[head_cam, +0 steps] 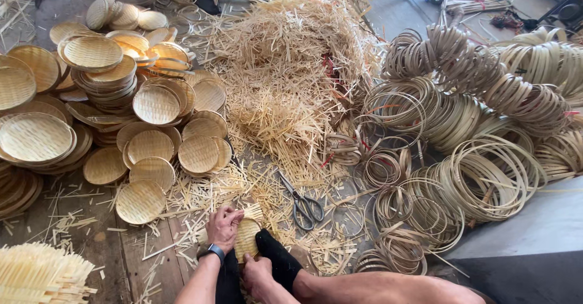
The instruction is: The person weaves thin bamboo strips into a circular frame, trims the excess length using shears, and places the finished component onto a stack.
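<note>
A small round woven bamboo disc (246, 237) with loose strip ends at its top sits low in the middle of the head view, between two black-clad feet. My left hand (223, 227), with a dark watch on the wrist, grips the disc's left edge. My right hand (257, 278) holds its lower edge from below. A pair of grey scissors (302, 202) lies on the floor just to the right of the disc, untouched.
Stacks of finished woven trays (97, 91) fill the left. A heap of bamboo offcuts (285, 73) rises in the middle. Piles of bamboo hoops (461, 128) cover the right. A bundle of strips (39, 273) lies at the lower left.
</note>
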